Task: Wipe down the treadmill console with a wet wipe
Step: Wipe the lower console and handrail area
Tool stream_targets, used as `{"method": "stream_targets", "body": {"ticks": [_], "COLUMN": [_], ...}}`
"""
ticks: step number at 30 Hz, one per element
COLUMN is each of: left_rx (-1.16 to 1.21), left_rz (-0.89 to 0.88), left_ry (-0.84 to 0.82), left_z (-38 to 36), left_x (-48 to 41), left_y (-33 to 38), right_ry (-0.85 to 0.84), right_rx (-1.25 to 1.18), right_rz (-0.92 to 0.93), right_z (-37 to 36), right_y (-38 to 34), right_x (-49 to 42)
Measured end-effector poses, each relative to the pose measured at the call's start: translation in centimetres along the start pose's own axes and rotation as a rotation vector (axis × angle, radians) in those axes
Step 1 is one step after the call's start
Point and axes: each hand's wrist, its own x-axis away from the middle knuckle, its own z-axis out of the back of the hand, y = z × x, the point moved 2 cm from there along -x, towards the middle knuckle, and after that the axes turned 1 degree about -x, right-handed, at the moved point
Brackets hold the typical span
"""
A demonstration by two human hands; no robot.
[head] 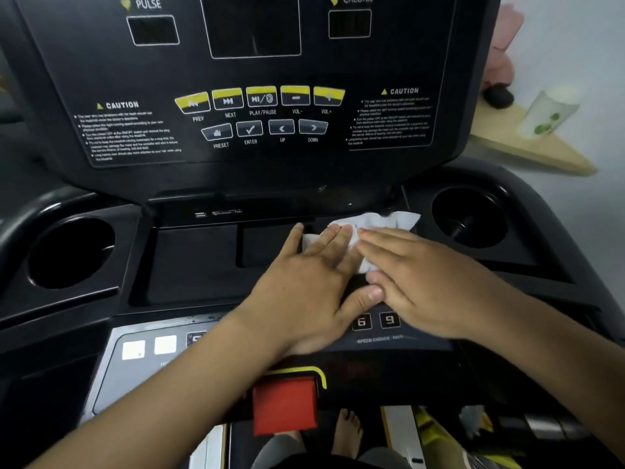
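1. The wet wipe (385,221) lies crumpled in the shallow centre tray of the treadmill console (189,265), at the tray's rear right. Its far corner reaches the back wall, close to the rim of the right cup holder (470,214).
2. The left hand (304,289) lies flat, fingers straight and slightly spread, with its fingertips pressing the near-left part of the wipe.
3. The right hand (426,286) also lies flat with its fingers straight and close together, and it covers the wipe's near-right part. The two thumbs sit just beside each other at the tray's front lip.
4. Neither hand is curled round the wipe – both only press it down.
5. To the left of the left hand, the tray floor runs on to its left wall, with a stepped square recess between. The left cup holder (71,252) lies beyond that wall.
6. The upright panel rises directly behind the tray and carries a row of yellow-topped buttons (260,96). The number keys (375,320) sit just under the wrists.
7. The console is matt black plastic with rounded edges, and both cup holders are deep round wells.
8. The wipe is thin, white and wrinkled.
9. A red block (284,406) – square, with a dull surface – sits at the near edge.
10. Off to the right is a pale wooden shelf (527,147) holding a white cup (548,113).
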Motion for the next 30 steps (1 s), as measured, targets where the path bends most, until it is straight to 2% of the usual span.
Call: {"method": "stream_targets", "body": {"ticks": [3, 8, 11, 15, 19, 25, 30], "left_rx": [-0.026, 0.005, 0.012, 0.039, 0.097, 0.049, 0.067], "left_rz": [-0.035, -0.056, -0.007, -0.020, -0.054, 0.036, -0.003], "left_ry": [0.017, 0.028, -0.030, -0.084, -0.046, -0.046, -0.080], "left_z": [0.3, 0.1, 0.8, 0.9, 0.0, 0.6, 0.0], "left_x": [0.1, 2.1, -0.6, -0.9, 2.4, -2.1, 2.1], "left_y": [0.3, 1.4, 0.8, 0.7, 1.6, 0.8, 1.7], "right_ry": [-0.078, -0.031, -0.138, -0.181, -0.059, -0.185, -0.131], "right_rx": [0.059, 0.224, 0.138, 0.232, 0.246, 0.241, 0.167], "right_rz": [0.022, 0.086, 0.007, 0.010, 0.025, -0.047, 0.034], "right_z": [-0.6, -1.1, -0.3, 0.3, -0.3, 0.6, -0.3], "right_y": [0.5, -0.9, 0.7, 0.6, -0.9, 0.5, -0.7], "right_x": [0.2, 3.0, 0.3, 0.1, 3.6, 0.5, 3.2]}}
